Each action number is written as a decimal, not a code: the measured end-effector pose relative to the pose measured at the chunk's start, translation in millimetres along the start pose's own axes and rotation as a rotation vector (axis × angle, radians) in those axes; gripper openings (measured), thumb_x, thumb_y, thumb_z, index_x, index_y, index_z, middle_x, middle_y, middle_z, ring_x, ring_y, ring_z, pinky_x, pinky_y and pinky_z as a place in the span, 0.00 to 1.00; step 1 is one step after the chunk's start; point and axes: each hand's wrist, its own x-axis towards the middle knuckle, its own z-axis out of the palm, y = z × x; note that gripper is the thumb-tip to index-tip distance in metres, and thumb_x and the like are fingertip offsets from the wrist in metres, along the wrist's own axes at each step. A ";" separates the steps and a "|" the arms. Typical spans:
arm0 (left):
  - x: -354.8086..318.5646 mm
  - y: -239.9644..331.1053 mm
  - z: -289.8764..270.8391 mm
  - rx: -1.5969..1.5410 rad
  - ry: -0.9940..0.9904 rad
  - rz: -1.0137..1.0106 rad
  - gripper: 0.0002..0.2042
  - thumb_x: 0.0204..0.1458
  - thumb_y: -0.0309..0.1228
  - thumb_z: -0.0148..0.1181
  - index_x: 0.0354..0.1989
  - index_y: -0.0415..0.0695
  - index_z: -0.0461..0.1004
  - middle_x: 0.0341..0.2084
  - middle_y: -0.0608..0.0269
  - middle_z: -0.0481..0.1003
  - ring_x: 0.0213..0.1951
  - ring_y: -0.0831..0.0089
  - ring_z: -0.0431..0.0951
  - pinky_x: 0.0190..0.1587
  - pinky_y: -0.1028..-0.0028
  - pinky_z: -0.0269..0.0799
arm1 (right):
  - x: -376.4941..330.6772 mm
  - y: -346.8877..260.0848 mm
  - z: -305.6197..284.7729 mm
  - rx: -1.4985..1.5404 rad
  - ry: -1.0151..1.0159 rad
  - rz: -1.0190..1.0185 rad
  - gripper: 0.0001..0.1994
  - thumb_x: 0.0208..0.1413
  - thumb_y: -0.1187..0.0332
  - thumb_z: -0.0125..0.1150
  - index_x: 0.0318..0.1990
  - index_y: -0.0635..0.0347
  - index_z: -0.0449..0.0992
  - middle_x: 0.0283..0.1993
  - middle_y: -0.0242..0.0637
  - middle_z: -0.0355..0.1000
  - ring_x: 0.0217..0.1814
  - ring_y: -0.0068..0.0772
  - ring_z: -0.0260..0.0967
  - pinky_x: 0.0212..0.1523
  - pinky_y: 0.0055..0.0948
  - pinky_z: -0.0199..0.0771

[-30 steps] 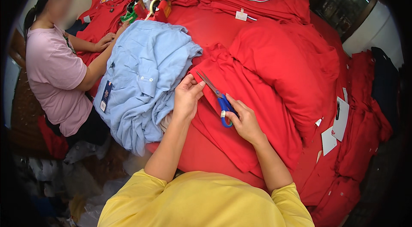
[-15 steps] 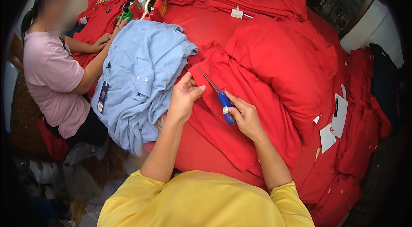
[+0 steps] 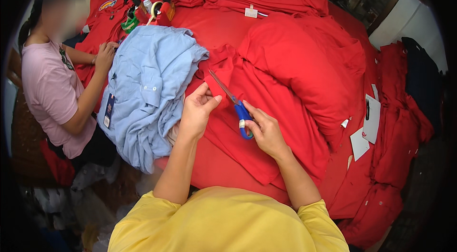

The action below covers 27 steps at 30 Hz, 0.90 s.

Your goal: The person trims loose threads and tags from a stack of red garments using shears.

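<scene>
My right hand (image 3: 266,132) grips the blue handles of a pair of scissors (image 3: 243,116). Their dark blades point up and to the left, lying over the red garment (image 3: 281,114) and looking closed. With thumb and fingers, my left hand (image 3: 197,109) pinches the garment's edge beside the blades. The rest of that garment spreads in folds to the right, below a big red heap of cloth (image 3: 304,61).
A crumpled light blue shirt (image 3: 147,76) with a dark hang tag lies to my left. Beyond it stand tape dispensers (image 3: 159,11). A co-worker in pink (image 3: 50,83) works at the left. White cards (image 3: 371,121) lie right; folded red shirts (image 3: 271,2) are stacked at the back.
The whole view has shifted slightly. The co-worker's reaching hand has drawn back from the tape dispensers to the cloth. My hands keep nearly the same hold on the garment and scissors.
</scene>
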 end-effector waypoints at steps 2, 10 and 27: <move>-1.2 3.3 3.2 0.010 0.014 -0.005 0.19 0.51 0.17 0.57 0.53 0.34 0.69 0.37 0.68 0.74 0.36 0.83 0.71 0.42 0.81 0.66 | -3.9 -1.8 1.4 0.150 0.044 0.089 0.24 0.56 0.74 0.55 0.62 0.64 0.63 0.33 0.43 0.68 0.29 0.32 0.68 0.35 0.30 0.70; -1.8 -2.3 1.9 0.189 0.033 0.024 0.17 0.50 0.19 0.59 0.50 0.37 0.71 0.32 0.71 0.72 0.34 0.84 0.70 0.39 0.82 0.65 | -7.8 -11.1 -4.4 0.112 0.031 0.126 0.23 0.56 0.77 0.53 0.61 0.64 0.64 0.33 0.40 0.68 0.27 0.25 0.67 0.32 0.27 0.71; 177.7 78.9 163.4 0.422 -0.517 0.140 0.18 0.52 0.28 0.59 0.52 0.38 0.67 0.42 0.59 0.74 0.42 0.77 0.75 0.40 0.78 0.72 | -224.1 -28.2 -101.7 0.162 1.086 0.321 0.26 0.57 0.81 0.44 0.65 0.65 0.55 0.40 0.37 0.66 0.33 0.27 0.72 0.32 0.24 0.77</move>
